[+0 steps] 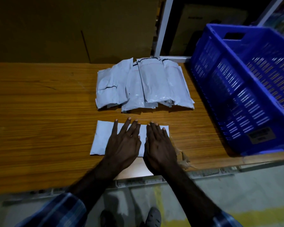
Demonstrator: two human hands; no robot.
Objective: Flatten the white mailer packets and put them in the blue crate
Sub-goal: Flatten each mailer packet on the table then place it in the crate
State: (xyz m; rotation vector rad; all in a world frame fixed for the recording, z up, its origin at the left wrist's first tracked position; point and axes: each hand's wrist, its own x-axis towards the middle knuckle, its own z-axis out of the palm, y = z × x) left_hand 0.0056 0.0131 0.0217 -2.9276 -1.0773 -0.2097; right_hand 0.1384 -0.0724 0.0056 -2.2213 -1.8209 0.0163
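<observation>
One white mailer packet lies flat on the wooden table near its front edge. My left hand presses on its middle with fingers straight and spread. My right hand presses flat on its right part, close beside the left. Behind them, a pile of several white mailer packets overlaps at the table's far side. The blue crate stands on the table at the right, tilted in view, its perforated walls showing; I see no packet inside it.
The wooden table stretches bare to the left. A chipped spot marks its front edge by my right wrist. Cardboard boxes and a white rack post stand behind. Floor and my shoes lie below.
</observation>
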